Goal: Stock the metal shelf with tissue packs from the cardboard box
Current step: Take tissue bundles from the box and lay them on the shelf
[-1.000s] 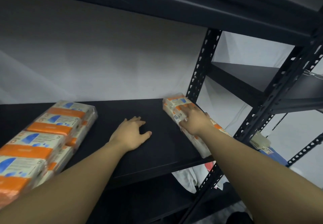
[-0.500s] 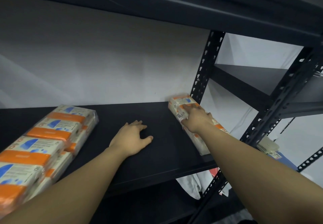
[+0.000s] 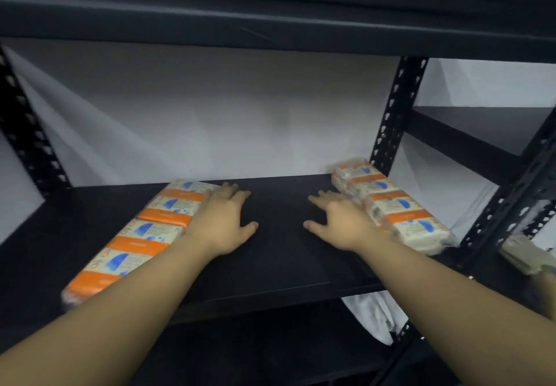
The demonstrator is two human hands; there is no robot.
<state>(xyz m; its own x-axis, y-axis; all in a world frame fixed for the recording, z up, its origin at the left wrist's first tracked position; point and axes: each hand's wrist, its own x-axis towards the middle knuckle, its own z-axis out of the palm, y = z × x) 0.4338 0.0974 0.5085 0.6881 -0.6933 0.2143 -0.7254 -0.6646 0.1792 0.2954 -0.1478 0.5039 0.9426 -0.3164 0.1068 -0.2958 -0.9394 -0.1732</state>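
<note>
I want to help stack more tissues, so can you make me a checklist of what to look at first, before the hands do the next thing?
1. Left tissue pack lies flat on the shelf: ok.
2. Right tissue pack sits fully on the shelf: not ok, its near end pokes past the front edge.
3. Bare shelf between the packs for more: ok.
4. Left hand and right hand free, fingers flat, holding nothing: ok.
5. Cardboard box within reach: cannot tell, not in view.
</note>
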